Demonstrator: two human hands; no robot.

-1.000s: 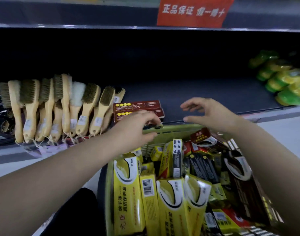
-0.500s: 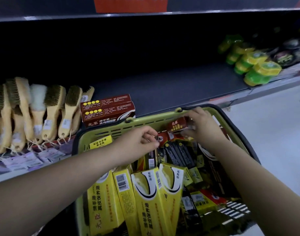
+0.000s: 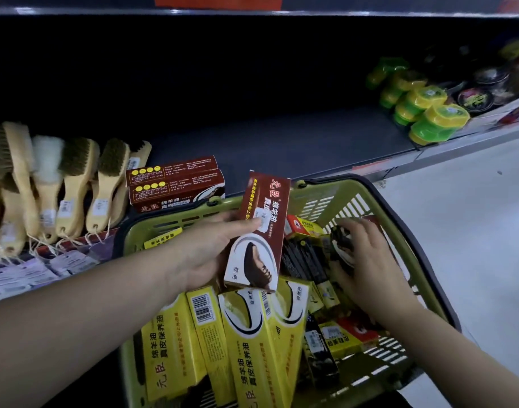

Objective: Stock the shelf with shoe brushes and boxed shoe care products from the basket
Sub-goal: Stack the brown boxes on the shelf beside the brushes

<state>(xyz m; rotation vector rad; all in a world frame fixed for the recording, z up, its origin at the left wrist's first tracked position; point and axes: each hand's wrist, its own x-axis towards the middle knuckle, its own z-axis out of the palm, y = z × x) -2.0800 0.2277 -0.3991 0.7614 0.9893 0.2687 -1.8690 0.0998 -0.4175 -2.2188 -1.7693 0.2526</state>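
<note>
One brown box [image 3: 270,198] is now raised, gripped in the left hand [image 3: 205,251], while the right hand [image 3: 370,254] seemingly clasps a dark box [image 3: 342,245] in the basket [image 3: 340,198].

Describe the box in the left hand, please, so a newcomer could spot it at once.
Find the green basket in front of the shelf. Over its far rim the left hand grips a long brown box with a dark shoe pictured on white; its neighbours below are yellow boxes.

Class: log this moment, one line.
left hand: grips brown box above basket | right hand: on dark item in basket | shelf: two brown boxes beside brushes
</note>
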